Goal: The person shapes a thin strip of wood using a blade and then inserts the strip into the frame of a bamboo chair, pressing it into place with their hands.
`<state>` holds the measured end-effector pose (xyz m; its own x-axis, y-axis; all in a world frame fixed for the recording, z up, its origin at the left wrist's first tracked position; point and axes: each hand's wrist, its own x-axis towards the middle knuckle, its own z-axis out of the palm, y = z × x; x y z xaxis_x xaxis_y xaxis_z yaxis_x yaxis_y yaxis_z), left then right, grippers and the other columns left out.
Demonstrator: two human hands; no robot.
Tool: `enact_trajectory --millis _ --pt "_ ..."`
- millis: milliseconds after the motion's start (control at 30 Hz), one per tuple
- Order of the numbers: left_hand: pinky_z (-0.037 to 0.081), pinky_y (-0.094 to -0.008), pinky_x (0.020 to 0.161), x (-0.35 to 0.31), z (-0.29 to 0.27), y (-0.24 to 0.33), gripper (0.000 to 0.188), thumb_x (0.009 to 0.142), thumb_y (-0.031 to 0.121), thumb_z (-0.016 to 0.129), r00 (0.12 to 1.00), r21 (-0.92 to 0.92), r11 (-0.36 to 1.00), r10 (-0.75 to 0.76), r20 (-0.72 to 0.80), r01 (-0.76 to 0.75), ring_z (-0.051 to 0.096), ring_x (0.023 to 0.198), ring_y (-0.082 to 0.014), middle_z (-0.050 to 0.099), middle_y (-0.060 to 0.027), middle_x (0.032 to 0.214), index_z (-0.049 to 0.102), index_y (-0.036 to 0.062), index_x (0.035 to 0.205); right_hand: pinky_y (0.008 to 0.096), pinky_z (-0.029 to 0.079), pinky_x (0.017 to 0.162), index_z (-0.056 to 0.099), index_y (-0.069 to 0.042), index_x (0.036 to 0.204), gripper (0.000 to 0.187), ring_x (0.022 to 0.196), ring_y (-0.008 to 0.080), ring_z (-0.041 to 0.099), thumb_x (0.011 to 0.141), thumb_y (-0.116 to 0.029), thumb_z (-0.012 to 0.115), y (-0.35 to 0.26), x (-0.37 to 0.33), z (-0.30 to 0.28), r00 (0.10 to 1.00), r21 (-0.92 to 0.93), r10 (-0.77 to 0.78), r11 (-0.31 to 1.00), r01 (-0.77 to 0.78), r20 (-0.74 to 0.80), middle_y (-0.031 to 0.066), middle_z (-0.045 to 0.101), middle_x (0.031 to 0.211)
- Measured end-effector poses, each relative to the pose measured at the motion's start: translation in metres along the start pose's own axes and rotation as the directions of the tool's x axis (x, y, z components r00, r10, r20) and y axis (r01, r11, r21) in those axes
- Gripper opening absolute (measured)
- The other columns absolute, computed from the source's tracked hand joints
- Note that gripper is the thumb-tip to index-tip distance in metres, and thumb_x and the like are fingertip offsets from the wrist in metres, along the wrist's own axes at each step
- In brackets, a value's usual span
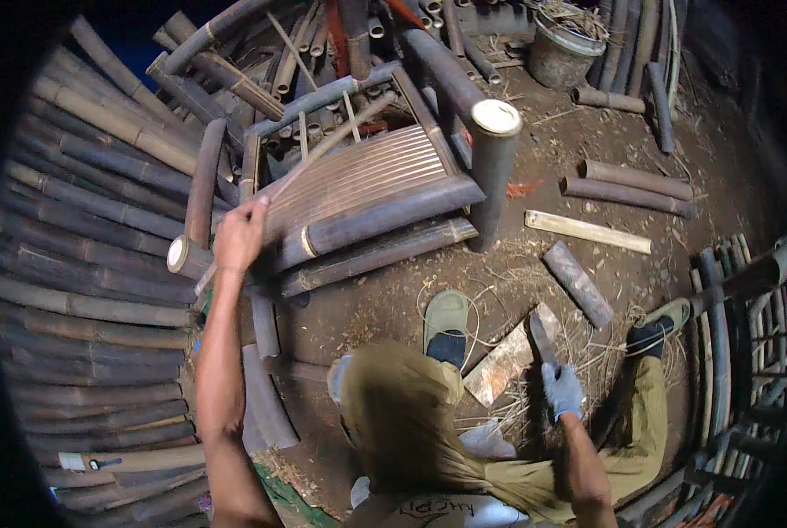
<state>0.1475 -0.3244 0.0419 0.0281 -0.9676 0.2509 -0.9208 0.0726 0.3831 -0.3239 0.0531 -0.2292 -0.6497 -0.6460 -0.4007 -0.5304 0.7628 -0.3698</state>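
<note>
My bare left hand (240,236) is closed around a long thin bamboo strip (333,141), which slants over a bamboo chair or bench frame (384,211). Narrow slats (358,176) fill much of that frame's seat, and thick dark poles border it. In a blue-grey glove, my right hand (564,392) grips a knife (543,339) with a broad dark blade pointing away from me. Beneath the blade lies a pale, worn wooden board (509,356). The knife's handle is mostly hidden in the glove.
Dark bamboo poles (94,299) are stacked along the left. Short bamboo pieces (640,187), a split length (587,231) and thin shavings lie on the dirt floor. A bucket of scraps (569,44) stands at the back right. More bamboo framework (719,326) rises at the right edge.
</note>
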Motion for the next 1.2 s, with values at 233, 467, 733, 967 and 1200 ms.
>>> enact_trajectory --millis 233,467,733,967,1200 --pt "0.052 -0.0510 0.083 0.031 0.054 0.021 0.050 0.092 0.058 0.055 0.991 0.241 0.968 -0.092 0.096 0.066 0.068 0.093 -0.0447 0.071 -0.0263 0.094 0.077 0.0142 0.107 0.0487 0.044 0.101 0.053 0.002 0.128 0.060 0.118 0.0445 0.056 0.088 -0.041 0.066 0.022 0.010 0.021 0.990 -0.076 -0.107 0.992 0.101 -0.087 0.0321 0.058 0.126" --pt "0.052 -0.0420 0.079 0.076 0.039 0.013 0.053 0.092 0.056 0.060 0.987 0.170 0.985 -0.049 0.151 0.023 0.071 0.085 -0.0377 0.072 -0.0219 0.087 0.076 0.0064 0.105 0.0403 0.037 0.112 0.046 0.006 0.140 0.061 0.129 0.0379 0.050 0.092 -0.027 0.066 -0.027 0.088 -0.040 0.927 0.126 -0.236 0.951 0.282 -0.290 0.0261 0.052 0.139" --pt "0.051 -0.0427 0.079 0.080 0.041 0.019 0.047 0.090 0.052 0.062 0.985 0.112 0.992 -0.077 0.156 0.060 0.070 0.087 -0.0393 0.071 -0.0237 0.089 0.077 0.0102 0.104 0.0374 0.040 0.109 0.047 0.000 0.142 0.048 0.124 0.0253 0.054 0.101 -0.020 0.059 -0.203 0.148 -0.160 0.804 0.411 -0.267 0.749 0.520 -0.531 0.0171 0.053 0.139" --pt "0.052 -0.0437 0.079 0.068 0.043 0.020 0.046 0.091 0.051 0.063 0.993 0.159 0.985 -0.077 0.084 0.063 0.069 0.088 -0.0417 0.071 -0.0235 0.088 0.076 0.0096 0.103 0.0391 0.040 0.111 0.046 0.002 0.143 0.054 0.126 0.0264 0.054 0.103 -0.034 0.049 -0.332 0.143 -0.184 0.699 0.640 -0.491 0.318 0.699 -0.520 0.0163 0.053 0.139" --pt "0.051 -0.0371 0.081 0.089 0.046 0.031 0.042 0.093 0.045 0.064 0.987 0.196 0.978 -0.099 0.129 0.073 0.070 0.090 -0.0338 0.073 -0.0171 0.096 0.075 0.0067 0.105 0.0373 0.040 0.108 0.057 0.002 0.131 0.040 0.121 0.0279 0.056 0.096 -0.017 0.054 -0.391 0.132 -0.186 0.477 0.253 -0.659 0.410 0.876 -0.582 0.0187 0.060 0.128"
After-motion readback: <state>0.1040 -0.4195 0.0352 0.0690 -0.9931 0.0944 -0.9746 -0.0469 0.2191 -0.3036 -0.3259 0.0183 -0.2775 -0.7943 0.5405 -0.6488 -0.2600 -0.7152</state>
